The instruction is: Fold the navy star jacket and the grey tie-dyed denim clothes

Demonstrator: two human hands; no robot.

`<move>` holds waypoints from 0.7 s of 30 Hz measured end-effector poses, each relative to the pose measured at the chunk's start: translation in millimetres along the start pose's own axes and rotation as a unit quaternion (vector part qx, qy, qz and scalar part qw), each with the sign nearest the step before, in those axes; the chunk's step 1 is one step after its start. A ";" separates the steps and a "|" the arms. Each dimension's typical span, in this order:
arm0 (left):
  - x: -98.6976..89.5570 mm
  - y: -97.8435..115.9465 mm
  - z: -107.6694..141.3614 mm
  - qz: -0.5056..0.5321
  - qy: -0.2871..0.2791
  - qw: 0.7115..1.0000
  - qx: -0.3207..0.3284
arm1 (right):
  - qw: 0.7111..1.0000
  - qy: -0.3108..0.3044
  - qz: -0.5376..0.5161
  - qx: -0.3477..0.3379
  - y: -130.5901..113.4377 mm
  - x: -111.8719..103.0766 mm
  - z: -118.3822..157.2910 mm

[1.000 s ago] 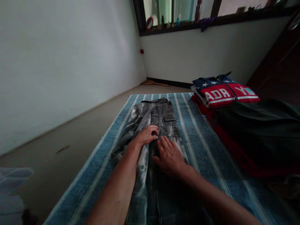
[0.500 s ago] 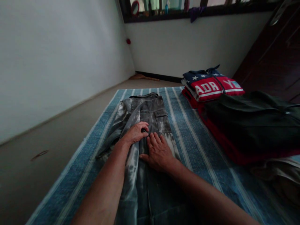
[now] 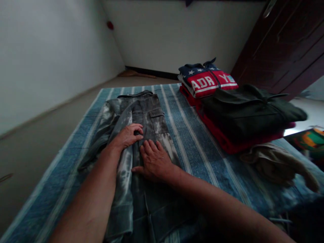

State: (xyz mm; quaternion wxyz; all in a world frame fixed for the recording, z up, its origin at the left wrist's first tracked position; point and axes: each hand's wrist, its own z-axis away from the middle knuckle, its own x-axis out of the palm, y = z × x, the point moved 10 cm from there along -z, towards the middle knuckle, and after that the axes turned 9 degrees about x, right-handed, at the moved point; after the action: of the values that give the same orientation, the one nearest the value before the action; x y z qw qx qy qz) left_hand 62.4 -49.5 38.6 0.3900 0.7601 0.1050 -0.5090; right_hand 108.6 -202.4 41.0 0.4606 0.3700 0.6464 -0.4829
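Observation:
A grey tie-dyed jacket (image 3: 154,148) with a flap chest pocket lies flat on the striped blue bed cover (image 3: 177,125), its collar at the far end. One sleeve is laid lengthwise over the front. My left hand (image 3: 128,136) rests at the inner edge of that sleeve. Its fingers are curled towards the thumb in a pinch at the jacket's cloth, with a small dark gap between them. Below the chest pocket, my right hand (image 3: 157,162) presses flat on the jacket front, fingers spread and thumb pointing left.
On the right side stand a folded red and blue jacket with white letters (image 3: 207,81) and a dark green folded jacket (image 3: 250,108) over red cloth. A crumpled brown garment (image 3: 275,162) lies nearer. White wall (image 3: 45,60) rises at left; a dark door (image 3: 275,44) is behind.
The view has turned right and down, so everything appears further left and more of the right side shows. My right hand has slid slightly nearer to me along the jacket.

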 end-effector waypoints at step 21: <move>-1.6 -7.0 -7.3 -0.012 -0.009 1.000 0.001 | 0.999 0.023 0.007 -0.024 -10.7 -13.8 19.9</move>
State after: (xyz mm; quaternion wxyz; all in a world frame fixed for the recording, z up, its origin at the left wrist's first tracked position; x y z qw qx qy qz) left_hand 62.8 -39.3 37.9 0.3844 0.7544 0.1104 -0.5204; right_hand 107.6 -224.8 55.0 0.4581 0.3739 0.6656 -0.4554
